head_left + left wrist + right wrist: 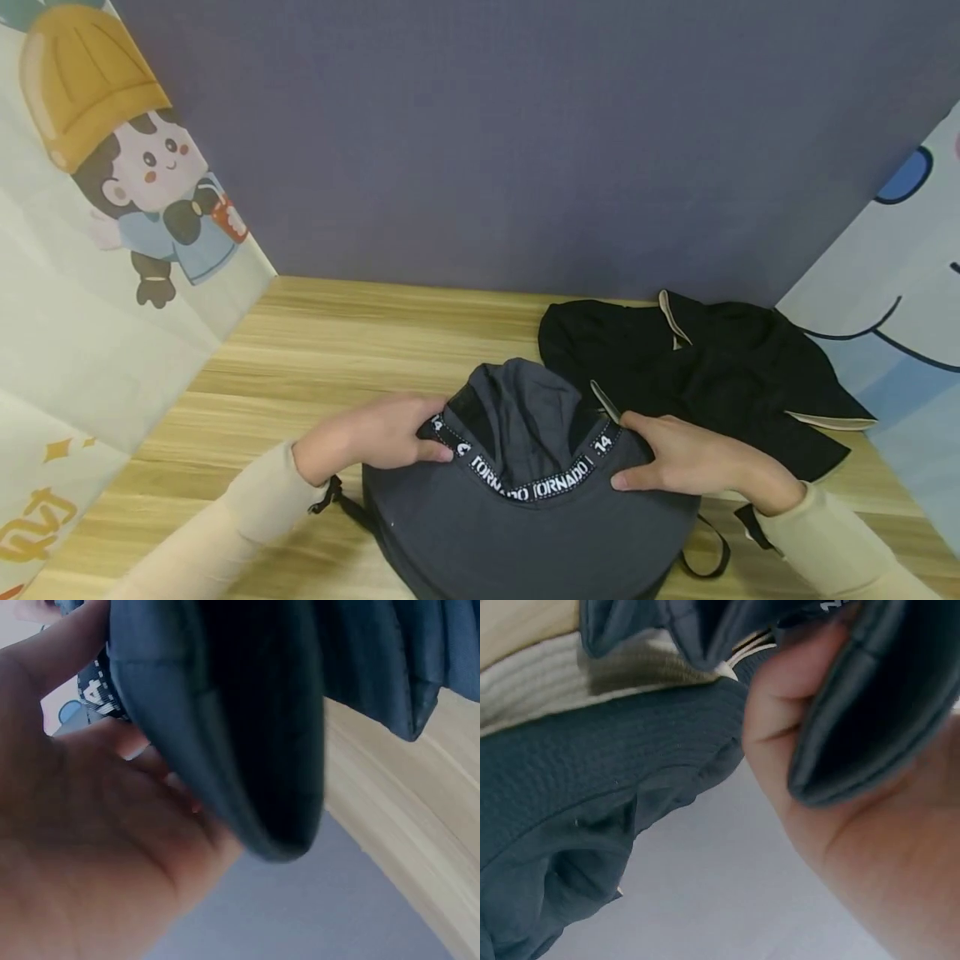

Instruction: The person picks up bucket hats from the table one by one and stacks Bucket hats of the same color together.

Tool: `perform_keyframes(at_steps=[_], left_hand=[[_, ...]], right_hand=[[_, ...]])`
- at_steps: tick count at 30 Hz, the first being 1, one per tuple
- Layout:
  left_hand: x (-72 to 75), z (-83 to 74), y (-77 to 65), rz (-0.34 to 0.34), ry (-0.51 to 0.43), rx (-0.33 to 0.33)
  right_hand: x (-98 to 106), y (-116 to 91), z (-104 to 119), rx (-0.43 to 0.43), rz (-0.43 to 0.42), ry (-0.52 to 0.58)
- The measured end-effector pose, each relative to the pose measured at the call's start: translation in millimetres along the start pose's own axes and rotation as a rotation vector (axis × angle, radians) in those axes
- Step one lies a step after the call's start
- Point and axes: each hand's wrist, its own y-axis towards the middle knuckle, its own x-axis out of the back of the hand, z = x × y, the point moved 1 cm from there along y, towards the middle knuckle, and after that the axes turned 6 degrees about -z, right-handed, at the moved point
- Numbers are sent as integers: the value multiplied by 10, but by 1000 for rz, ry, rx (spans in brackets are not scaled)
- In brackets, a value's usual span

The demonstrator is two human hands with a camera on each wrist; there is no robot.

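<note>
A dark grey sun hat (525,542) has its brim toward me and its crown opening facing up, with a white-lettered "TORNADO" sweatband (536,485) showing inside. My left hand (382,437) grips the left side of the opening, thumb on the inner face of the band. Opposite it, my right hand (690,462) pinches the right side, its thumb on the brim. Up close in the left wrist view, the brim (165,697) folds down past the palm. The right wrist view has another brim fold (840,727) hanging over my right hand.
Behind and to the right lies a black hat (697,375) with a beige underside, partly overlapped by the grey one. A dark strap (716,562) loops out beside the right of the brim. A grey wall (510,150) stands behind the wooden table (375,333), with printed panels at both sides.
</note>
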Motion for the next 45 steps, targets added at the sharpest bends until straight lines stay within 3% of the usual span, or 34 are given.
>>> perform_keyframes(at_steps=[9,16,19,24,31,45], left_hand=[[-15,-32,-71,25,52,67],[-100,-52,-135,68,168,108],[-151,-42,-139,95,188,139],[-226,-25,-138,105,177,151],[-211,-10,-152,156,143,127],[-213,-17,-137,109,105,204]], right_hand=[[-43,-41,33,-21,12,-28],[-176,-68,71,-78,-86,-303],[-230,-65,80,-78,-103,-365],[-274,-58,67,-85,-98,-345],[-344,-51,76,-69,-150,-360],[-392,7,96,-86,-170,-374]])
